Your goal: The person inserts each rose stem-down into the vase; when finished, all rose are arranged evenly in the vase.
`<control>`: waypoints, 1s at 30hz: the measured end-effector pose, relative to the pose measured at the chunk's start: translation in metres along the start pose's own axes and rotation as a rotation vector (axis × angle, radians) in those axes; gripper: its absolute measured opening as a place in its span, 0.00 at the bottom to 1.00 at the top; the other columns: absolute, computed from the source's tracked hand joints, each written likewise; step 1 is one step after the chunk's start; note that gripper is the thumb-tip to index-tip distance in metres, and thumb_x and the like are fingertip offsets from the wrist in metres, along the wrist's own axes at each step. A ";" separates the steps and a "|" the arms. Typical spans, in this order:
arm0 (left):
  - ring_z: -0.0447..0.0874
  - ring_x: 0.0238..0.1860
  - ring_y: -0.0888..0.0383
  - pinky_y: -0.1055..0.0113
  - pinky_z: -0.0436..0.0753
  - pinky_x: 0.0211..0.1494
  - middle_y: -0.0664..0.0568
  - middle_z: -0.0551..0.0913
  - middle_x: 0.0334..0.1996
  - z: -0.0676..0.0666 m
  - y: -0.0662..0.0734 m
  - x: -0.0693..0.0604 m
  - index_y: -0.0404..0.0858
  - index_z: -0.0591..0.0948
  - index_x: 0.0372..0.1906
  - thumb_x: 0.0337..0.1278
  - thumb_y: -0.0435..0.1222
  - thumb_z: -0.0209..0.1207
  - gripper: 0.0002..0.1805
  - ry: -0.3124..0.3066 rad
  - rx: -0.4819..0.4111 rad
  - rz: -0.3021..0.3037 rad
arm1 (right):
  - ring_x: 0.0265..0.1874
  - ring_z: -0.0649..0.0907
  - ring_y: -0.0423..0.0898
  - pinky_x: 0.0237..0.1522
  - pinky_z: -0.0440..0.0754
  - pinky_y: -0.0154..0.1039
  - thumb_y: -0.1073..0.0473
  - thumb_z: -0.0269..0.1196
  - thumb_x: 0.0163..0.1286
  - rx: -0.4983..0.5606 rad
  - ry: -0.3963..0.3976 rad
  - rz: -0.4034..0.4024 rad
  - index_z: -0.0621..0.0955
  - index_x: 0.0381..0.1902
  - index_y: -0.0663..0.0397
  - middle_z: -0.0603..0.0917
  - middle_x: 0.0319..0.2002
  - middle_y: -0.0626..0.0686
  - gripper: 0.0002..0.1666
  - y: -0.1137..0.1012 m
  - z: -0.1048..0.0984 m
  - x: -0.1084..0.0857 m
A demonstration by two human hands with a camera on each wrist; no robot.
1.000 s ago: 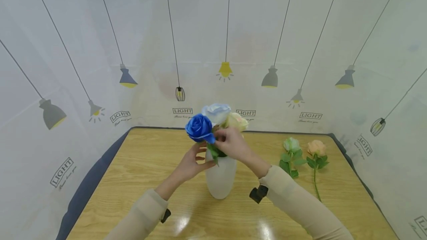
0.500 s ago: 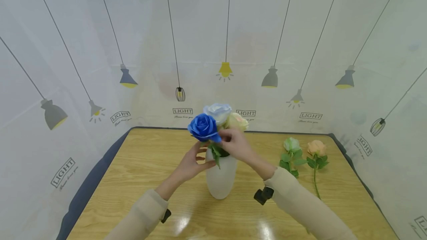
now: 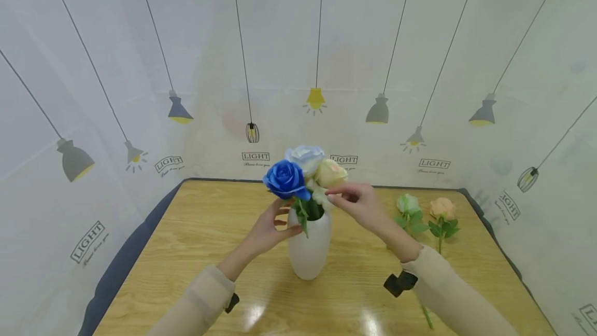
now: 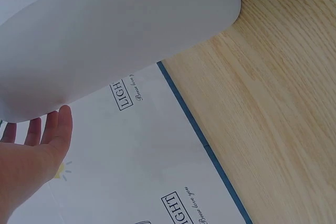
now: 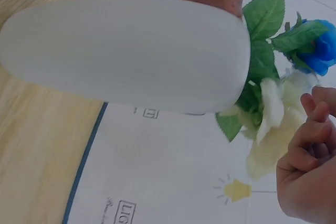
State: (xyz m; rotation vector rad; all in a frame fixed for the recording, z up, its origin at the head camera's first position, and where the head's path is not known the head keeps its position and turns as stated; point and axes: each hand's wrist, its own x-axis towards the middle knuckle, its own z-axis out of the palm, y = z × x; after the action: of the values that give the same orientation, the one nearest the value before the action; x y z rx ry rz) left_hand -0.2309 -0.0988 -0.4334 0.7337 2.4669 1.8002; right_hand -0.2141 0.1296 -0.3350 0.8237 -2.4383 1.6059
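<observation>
A white vase point(image 3: 310, 248) stands upright on the wooden table, with its side large in both wrist views. Its mouth holds a blue rose point(image 3: 284, 179), a pale blue rose point(image 3: 305, 158) and a cream rose point(image 3: 332, 172). Lower whitish petals point(image 3: 319, 194) show in front of them. My left hand point(image 3: 267, 228) holds the vase near its rim; its fingertips touch the side in the left wrist view. My right hand point(image 3: 361, 205) is right of the flowers, fingers loosely bent, fingertips beside the whitish petals. In the right wrist view nothing shows between those fingers point(image 5: 317, 129).
To the right on the table point(image 3: 196, 253) lie a pale green rose point(image 3: 408, 203) and a peach rose point(image 3: 442, 208), partly hidden by my right arm. A cloth printed with hanging lamps point(image 3: 298, 40) surrounds the table's back and sides.
The blue rose has shifted slightly right. My right hand has come away from below it and moved right. My left hand stays at the vase.
</observation>
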 end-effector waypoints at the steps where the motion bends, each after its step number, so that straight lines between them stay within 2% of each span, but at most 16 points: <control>1: 0.67 0.53 0.45 0.50 0.72 0.48 0.45 0.67 0.54 0.000 -0.002 0.000 0.39 0.58 0.63 0.44 0.34 0.65 0.39 0.002 0.003 0.002 | 0.12 0.63 0.37 0.13 0.61 0.29 0.67 0.58 0.61 -0.001 0.002 0.017 0.80 0.37 0.68 0.68 0.12 0.48 0.09 0.003 -0.002 -0.003; 5: 0.67 0.53 0.45 0.49 0.72 0.48 0.44 0.67 0.54 0.001 0.000 -0.001 0.38 0.58 0.63 0.45 0.33 0.64 0.39 0.004 -0.006 -0.001 | 0.12 0.63 0.37 0.13 0.61 0.30 0.66 0.58 0.61 -0.015 0.001 0.070 0.81 0.37 0.67 0.69 0.12 0.48 0.09 0.016 -0.008 -0.013; 12: 0.66 0.53 0.41 0.48 0.71 0.48 0.39 0.67 0.54 -0.001 0.028 -0.006 0.31 0.58 0.61 0.45 0.29 0.63 0.37 -0.005 -0.023 -0.006 | 0.14 0.66 0.39 0.16 0.66 0.33 0.66 0.56 0.63 -0.057 0.020 0.151 0.80 0.38 0.65 0.72 0.15 0.49 0.09 0.041 -0.018 -0.034; 15: 0.66 0.53 0.42 0.50 0.71 0.49 0.40 0.67 0.54 -0.002 0.032 -0.007 0.32 0.58 0.62 0.45 0.29 0.63 0.37 -0.007 -0.012 -0.020 | 0.15 0.67 0.40 0.17 0.68 0.35 0.64 0.56 0.63 -0.059 0.039 0.213 0.80 0.39 0.63 0.72 0.16 0.51 0.10 0.056 -0.024 -0.043; 23: 0.66 0.53 0.42 0.49 0.71 0.48 0.40 0.67 0.54 -0.002 0.032 -0.007 0.32 0.58 0.62 0.45 0.29 0.63 0.37 -0.011 -0.011 -0.018 | 0.16 0.69 0.42 0.16 0.69 0.35 0.52 0.58 0.62 -0.041 0.100 0.325 0.80 0.41 0.61 0.73 0.19 0.53 0.18 0.114 -0.045 -0.068; 28: 0.66 0.53 0.42 0.48 0.71 0.48 0.39 0.66 0.54 -0.002 0.033 -0.007 0.31 0.58 0.62 0.46 0.29 0.62 0.37 -0.009 -0.009 -0.020 | 0.17 0.70 0.43 0.18 0.70 0.35 0.52 0.57 0.63 -0.030 0.152 0.370 0.78 0.44 0.67 0.74 0.23 0.59 0.22 0.133 -0.056 -0.081; 30: 0.67 0.53 0.44 0.50 0.71 0.48 0.42 0.67 0.54 -0.001 0.024 -0.005 0.34 0.59 0.62 0.45 0.32 0.63 0.37 -0.002 0.000 -0.020 | 0.18 0.70 0.43 0.18 0.70 0.36 0.52 0.57 0.63 -0.035 0.174 0.408 0.77 0.44 0.68 0.75 0.24 0.57 0.23 0.138 -0.061 -0.084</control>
State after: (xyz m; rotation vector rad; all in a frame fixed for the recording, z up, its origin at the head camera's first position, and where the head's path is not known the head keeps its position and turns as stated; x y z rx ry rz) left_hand -0.2174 -0.0962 -0.4126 0.7079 2.4637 1.7924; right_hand -0.2228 0.2552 -0.4530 0.1723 -2.6131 1.6634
